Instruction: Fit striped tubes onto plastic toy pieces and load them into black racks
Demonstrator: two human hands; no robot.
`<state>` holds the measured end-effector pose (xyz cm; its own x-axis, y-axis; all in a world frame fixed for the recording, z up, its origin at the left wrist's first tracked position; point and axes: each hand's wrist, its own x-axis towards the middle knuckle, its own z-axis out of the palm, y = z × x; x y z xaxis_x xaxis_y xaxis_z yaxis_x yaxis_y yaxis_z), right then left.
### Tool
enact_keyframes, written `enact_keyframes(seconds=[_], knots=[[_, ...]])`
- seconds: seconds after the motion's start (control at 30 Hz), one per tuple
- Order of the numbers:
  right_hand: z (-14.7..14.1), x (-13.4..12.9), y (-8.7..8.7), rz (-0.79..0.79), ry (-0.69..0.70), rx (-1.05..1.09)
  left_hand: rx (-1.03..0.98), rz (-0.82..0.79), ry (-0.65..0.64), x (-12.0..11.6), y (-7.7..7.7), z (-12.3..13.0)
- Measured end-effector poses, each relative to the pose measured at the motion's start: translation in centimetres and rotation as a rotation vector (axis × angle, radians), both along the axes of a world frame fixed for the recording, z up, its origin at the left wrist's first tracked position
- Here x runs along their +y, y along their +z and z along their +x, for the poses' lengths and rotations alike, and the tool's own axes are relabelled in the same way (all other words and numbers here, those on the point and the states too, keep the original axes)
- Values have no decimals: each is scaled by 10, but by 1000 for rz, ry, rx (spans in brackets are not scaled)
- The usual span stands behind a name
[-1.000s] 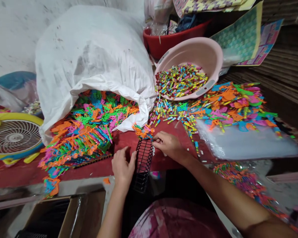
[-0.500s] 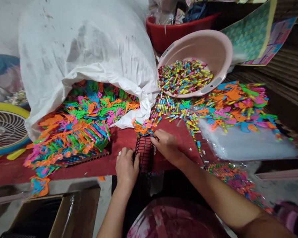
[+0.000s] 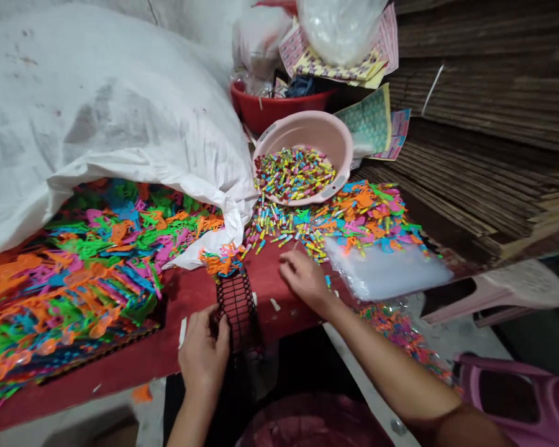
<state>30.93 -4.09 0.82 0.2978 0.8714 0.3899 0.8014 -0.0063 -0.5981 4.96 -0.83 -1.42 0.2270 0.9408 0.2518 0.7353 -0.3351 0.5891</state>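
Observation:
My left hand (image 3: pixel 204 347) rests at the left edge of a long black grid rack (image 3: pixel 236 304), its thumb and bent fingers closed on that edge. A cluster of orange and blue plastic pieces (image 3: pixel 223 264) sits at the rack's far end. To the right, my right hand (image 3: pixel 305 279) hovers over the red tabletop (image 3: pixel 270 267), apart from the rack. Its fingers are loosely bent and parted, with nothing visible in them. Just beyond them lie loose small colourful tubes (image 3: pixel 282 220), spilling from a pink basin (image 3: pixel 340 139) of similar tubes.
On the left, a large white sack (image 3: pixel 158 93) opens onto bright plastic pieces (image 3: pixel 135 230). Clear plastic bags (image 3: pixel 391 273) lie at right under more mixed pieces (image 3: pixel 368 211). Behind stands a red basin (image 3: pixel 279 108); stacked brown cardboard (image 3: pixel 475 155) lines the right side. A pink stool (image 3: pixel 540 397) stands low right.
My right hand has left the rack's side and moved right, toward the loose tubes. My left hand stays at the rack's left edge. The view has turned to the right.

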Motion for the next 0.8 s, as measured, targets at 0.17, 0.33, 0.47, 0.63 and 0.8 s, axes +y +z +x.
enact_keyframes(seconds=[0.17, 0.33, 0.47, 0.63, 0.8], knots=[[94, -16, 9, -161, -524, -252, 8, -115, 21, -7, 5, 24], [136, -15, 13, -269, -683, -379, -53, -100, -70, -14, 3, 43], [139, -3, 15, -333, -707, -389, -92, 26, -151, -20, -1, 49], [145, 5, 14, -323, -636, -444, -129, 105, -211, -22, -3, 47], [159, 3, 8, -202, -602, -280, -141, 132, -216, -22, -3, 46]])
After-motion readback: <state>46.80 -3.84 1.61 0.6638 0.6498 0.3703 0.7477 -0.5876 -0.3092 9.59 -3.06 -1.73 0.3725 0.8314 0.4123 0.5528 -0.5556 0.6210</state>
